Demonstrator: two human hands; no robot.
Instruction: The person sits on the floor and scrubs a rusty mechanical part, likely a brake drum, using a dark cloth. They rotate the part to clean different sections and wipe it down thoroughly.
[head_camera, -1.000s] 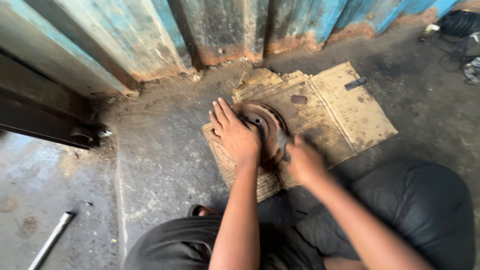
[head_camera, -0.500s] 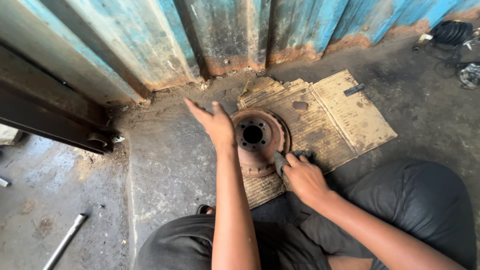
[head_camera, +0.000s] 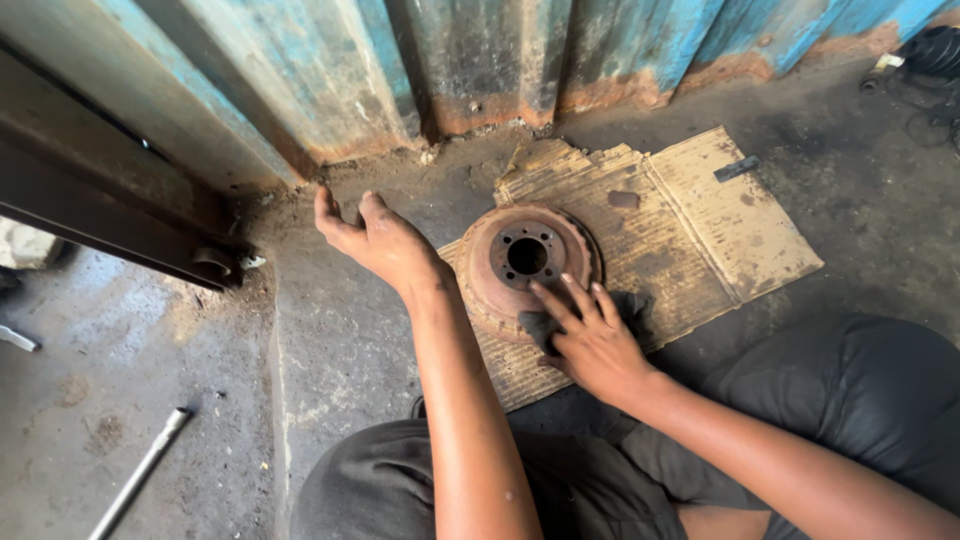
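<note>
A rusty round brake drum (head_camera: 520, 262) with a centre hole and several bolt holes lies flat on a torn sheet of cardboard (head_camera: 700, 225). My right hand (head_camera: 588, 335) presses a dark grey cloth (head_camera: 540, 325) against the drum's near rim, fingers spread flat on it. My left hand (head_camera: 375, 238) hovers to the left of the drum, open and holding nothing, above the dirty concrete floor.
A rusted blue corrugated metal wall (head_camera: 480, 60) runs along the back. A dark steel beam (head_camera: 110, 215) lies at the left. A metal rod (head_camera: 140, 470) rests on the floor at lower left. Dark parts and cables (head_camera: 925, 70) sit at upper right. My knees fill the bottom.
My left hand lifted off the drum and swung out to the left. My right hand moved from the drum's right side onto its near rim with the cloth.
</note>
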